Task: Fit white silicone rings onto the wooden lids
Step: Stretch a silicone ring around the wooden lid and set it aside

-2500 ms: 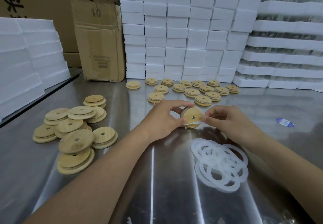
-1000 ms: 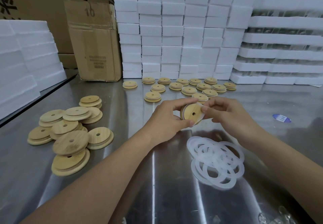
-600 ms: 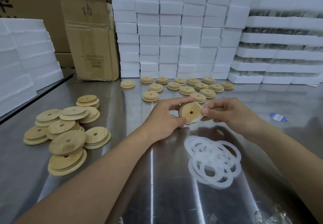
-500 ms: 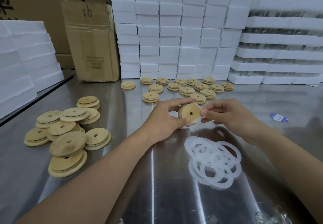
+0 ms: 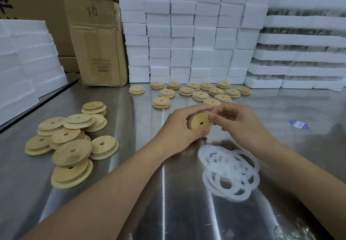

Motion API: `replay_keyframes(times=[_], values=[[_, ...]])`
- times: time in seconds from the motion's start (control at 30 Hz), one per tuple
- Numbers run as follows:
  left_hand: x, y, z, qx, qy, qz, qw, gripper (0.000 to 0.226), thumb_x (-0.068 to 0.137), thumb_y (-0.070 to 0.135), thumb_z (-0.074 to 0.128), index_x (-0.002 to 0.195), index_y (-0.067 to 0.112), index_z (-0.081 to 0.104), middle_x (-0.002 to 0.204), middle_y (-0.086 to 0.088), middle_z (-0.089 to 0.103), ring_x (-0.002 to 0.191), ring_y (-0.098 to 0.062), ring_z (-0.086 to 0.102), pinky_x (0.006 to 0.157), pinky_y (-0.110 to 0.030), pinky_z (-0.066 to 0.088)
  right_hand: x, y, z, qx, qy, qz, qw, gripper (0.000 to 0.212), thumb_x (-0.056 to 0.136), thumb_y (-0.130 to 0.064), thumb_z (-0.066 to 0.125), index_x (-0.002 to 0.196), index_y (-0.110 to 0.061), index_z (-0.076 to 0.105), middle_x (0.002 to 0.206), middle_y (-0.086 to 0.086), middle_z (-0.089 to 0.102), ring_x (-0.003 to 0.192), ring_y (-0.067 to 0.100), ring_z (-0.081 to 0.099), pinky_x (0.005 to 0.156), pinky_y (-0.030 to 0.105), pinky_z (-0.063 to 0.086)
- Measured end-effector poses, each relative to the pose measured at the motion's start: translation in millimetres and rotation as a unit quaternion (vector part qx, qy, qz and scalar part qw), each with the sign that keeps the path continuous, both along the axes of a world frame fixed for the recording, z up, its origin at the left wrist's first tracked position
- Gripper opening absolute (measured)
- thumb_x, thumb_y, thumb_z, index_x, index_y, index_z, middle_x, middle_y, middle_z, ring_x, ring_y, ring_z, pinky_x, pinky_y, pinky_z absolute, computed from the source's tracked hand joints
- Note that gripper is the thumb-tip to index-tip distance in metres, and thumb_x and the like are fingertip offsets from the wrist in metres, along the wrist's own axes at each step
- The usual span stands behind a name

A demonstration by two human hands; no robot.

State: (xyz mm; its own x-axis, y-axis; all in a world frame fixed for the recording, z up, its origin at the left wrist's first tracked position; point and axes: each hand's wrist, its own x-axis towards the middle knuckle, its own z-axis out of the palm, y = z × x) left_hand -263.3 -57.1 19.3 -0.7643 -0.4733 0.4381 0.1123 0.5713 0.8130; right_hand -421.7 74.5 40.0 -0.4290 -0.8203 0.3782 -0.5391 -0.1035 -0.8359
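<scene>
Above the steel counter (image 5: 131, 193), the left hand (image 5: 179, 129) grips a stiff, light wooden lid (image 5: 198, 123) by its rim while right-hand fingers (image 5: 215, 117) pinch the soft, stretchy silicone ring (image 5: 211, 126) around its edge.

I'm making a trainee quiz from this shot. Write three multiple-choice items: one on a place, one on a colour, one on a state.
1. Where does the pile of loose rings lie? A in a plastic bin; B on the steel table near the right hand; C on a hook.
2. What colour is the oval sticker on the table? A blue; B red; C green.
3. What is the left hand doing? A lying flat; B holding scissors; C gripping a wooden lid.
Answers: B, they lie on bare steel by that hand; A, it shows blue; C, its fingers curl round the lid.
</scene>
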Motion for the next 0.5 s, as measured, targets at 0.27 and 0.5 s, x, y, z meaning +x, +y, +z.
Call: replay_keyframes(times=[0.27,0.5], values=[[-0.1,-2.4,-0.8,0.013,0.02,0.011,1.0,0.063,0.083,0.016,0.088,0.13,0.053,0.07,0.125,0.026,0.073,0.117,0.001,0.068,0.101,-0.025,0.055,0.3,-2.0,-2.0,-0.017,0.001,0.008,1.0,0.006,0.098,-0.022,0.075,0.094,-0.02,0.078,0.087,-0.008,0.076,0.08,0.003,0.069,0.072,0.013,0.05],[-2.4,0.1,3.3,0.05,0.02,-0.014,0.998,0.062,0.084,0.005,0.086,0.126,0.049,0.074,0.12,0.021,0.075,0.111,-0.006,0.069,0.097,-0.048,0.063,-17.6,6.8,12.2,0.047,-0.003,0.049,0.998,0.01,0.096,-0.026,0.075,0.094,-0.019,0.081,0.093,-0.002,0.08,0.091,0.009,0.073,0.083,0.017,0.051]])
